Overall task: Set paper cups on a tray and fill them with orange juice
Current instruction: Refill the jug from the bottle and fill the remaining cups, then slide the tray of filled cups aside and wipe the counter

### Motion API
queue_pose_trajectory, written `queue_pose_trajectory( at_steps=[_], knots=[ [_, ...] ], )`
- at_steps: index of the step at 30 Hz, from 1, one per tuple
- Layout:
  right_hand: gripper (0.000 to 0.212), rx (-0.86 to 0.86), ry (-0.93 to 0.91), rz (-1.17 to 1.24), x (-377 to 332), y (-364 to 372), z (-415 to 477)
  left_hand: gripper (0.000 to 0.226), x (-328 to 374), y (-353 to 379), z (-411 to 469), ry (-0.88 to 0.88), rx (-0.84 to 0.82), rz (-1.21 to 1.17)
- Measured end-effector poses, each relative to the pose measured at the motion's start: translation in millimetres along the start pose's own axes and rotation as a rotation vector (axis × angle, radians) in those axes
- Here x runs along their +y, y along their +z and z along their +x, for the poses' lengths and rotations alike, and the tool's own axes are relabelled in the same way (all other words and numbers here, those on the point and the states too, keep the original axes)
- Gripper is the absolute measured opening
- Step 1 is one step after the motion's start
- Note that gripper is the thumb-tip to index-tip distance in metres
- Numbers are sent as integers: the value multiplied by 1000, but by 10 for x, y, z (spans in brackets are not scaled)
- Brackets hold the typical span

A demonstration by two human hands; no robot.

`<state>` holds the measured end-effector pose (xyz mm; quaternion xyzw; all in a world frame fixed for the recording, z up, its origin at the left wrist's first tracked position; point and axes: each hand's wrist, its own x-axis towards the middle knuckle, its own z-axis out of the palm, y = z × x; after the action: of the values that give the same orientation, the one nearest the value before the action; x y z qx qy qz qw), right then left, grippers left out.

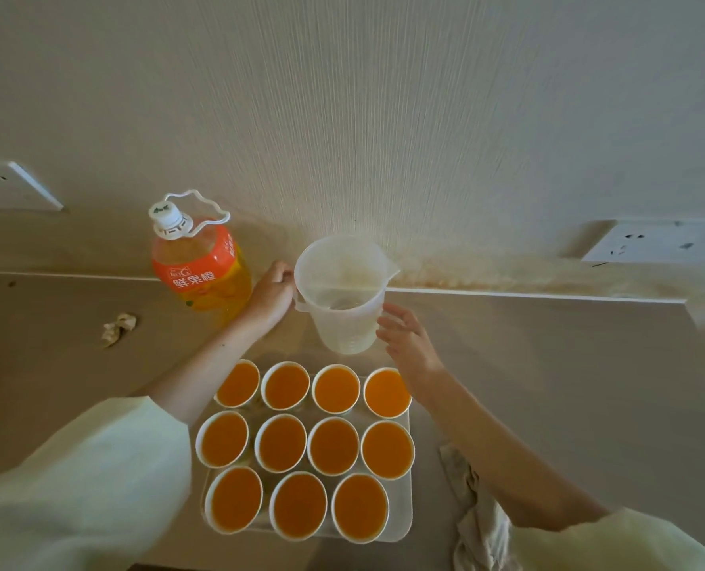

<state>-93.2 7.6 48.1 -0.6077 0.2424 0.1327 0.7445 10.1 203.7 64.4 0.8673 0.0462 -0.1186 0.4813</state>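
Note:
Several white paper cups (281, 443) filled with orange juice stand in rows on a white tray (402, 525) in front of me. Behind the tray stands a translucent plastic measuring jug (342, 298) that looks empty. My left hand (270, 294) grips the jug's handle on its left side. My right hand (408, 340) is beside the jug's right wall with relaxed fingers, the fingertips at or just off the plastic. A large orange juice bottle (200, 269) with a white cap stands upright left of the jug, near the wall.
A crumpled tissue (118, 327) lies on the counter at the left. A crumpled cloth (478, 517) lies right of the tray. The wall runs right behind the jug, with sockets (651, 243) at both sides. An orange object shows at the right edge.

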Motion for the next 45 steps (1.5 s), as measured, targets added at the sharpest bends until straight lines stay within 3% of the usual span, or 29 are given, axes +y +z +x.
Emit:
queue_pose_trajectory(
  at_steps=[3, 7, 12, 16, 22, 25, 30, 36, 45],
  knots=[
    [55, 16, -10, -48, -21, 22, -35, 23, 18, 39, -71, 87, 73, 107],
    [49, 172, -50, -33, 29, -83, -153, 34, -42, -16, -275, 175, 127, 154],
    [39, 405, -44, 17, 254, -298, -422, 28, -235, -280, -680, 317, 88, 169],
    [36, 524, 5, 8, 521, -355, -720, 26, -578, -612, -996, 335, 160, 188],
    [31, 645, 129, -81, 1067, -241, -1135, 26, -1488, -1018, -1410, 79, 230, 204],
    [16, 656, 188, -155, 1285, -195, -1236, 23, -1886, -985, -1603, -31, 165, 205],
    [24, 613, 197, -277, 1764, -337, -1046, 21, -2224, -764, -1813, -192, 47, 195],
    [16, 534, 143, -481, 1613, -199, -1068, 22, -2184, -531, -1816, -218, 26, 188],
    [8, 621, 96, -614, 1627, -117, -935, 16, -2096, -330, -1750, -251, 114, 311]
  ],
)
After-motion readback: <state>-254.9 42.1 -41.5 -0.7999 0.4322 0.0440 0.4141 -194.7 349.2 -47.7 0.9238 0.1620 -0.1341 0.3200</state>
